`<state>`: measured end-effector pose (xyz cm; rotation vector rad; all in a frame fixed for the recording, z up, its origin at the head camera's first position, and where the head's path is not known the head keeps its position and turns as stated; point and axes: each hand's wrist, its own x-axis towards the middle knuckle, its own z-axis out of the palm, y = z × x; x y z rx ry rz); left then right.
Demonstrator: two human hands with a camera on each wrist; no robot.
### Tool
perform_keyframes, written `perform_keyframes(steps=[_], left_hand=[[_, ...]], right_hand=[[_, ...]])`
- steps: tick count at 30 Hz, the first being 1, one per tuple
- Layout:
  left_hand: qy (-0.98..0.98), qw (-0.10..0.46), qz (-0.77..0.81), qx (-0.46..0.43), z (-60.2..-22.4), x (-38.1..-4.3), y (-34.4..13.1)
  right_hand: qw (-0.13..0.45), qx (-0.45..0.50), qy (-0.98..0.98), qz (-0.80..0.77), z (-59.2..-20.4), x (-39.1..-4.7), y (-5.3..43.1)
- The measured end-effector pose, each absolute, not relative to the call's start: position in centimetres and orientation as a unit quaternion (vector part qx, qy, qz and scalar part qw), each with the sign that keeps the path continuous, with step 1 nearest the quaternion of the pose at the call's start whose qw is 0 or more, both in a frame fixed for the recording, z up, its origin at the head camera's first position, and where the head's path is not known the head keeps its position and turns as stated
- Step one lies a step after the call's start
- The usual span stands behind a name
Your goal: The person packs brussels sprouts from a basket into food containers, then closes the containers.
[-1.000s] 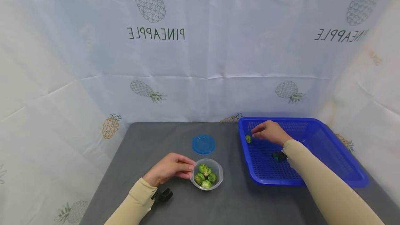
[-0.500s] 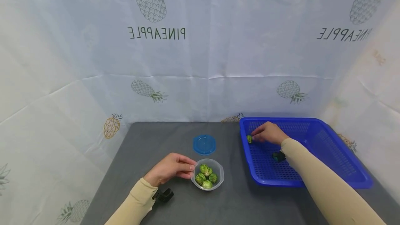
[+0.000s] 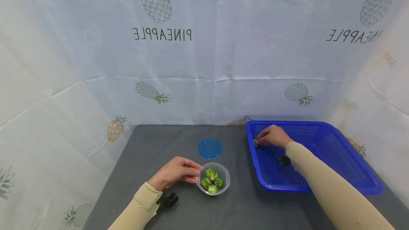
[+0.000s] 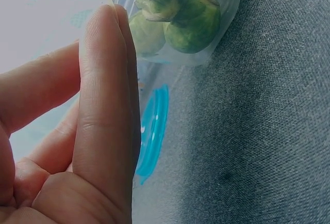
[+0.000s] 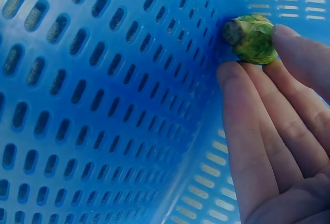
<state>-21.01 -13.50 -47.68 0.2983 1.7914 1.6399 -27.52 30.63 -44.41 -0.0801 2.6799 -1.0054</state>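
My left hand [image 3: 179, 171] pinches the left rim of a small clear plastic bowl [image 3: 225, 184] on the grey table. Several green Brussels sprouts [image 3: 210, 174] lie inside it; the left wrist view shows some of them [image 4: 193, 22] close beyond the fingertips. Inside a blue plastic basket [image 3: 260, 178], my right hand [image 3: 275, 137] reaches to the left wall. Its thumb and fingers pinch one Brussels sprout [image 5: 252, 38], whose cut stem end faces away from the hand. In the head view the fingers partly cover this sprout.
A round blue lid [image 3: 210, 148] lies flat behind the bowl. The basket's raised walls surround the right hand. A white curtain [image 3: 204, 56] printed with pineapples hangs at the back and sides of the grey table [image 3: 166, 141].
The fingers of my right hand have closed in on the sprout at the basket's left wall and now pinch it. My left hand stays at the bowl; the view shifts slightly.
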Motion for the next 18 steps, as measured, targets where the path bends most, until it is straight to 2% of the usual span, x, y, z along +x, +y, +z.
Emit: perform_keyframes(steps=[10, 18], left_hand=[[0.689, 0.336, 0.631, 0.115, -47.72, -21.03, -13.64], [0.691, 0.336, 0.63, 0.117, -47.77, -21.0, -13.5]], right_hand=[[0.111, -0.027, 0.931, -0.347, -44.69, -27.69, 30.21], [0.113, -0.032, 0.933, -0.34, -45.01, -27.76, 30.37]])
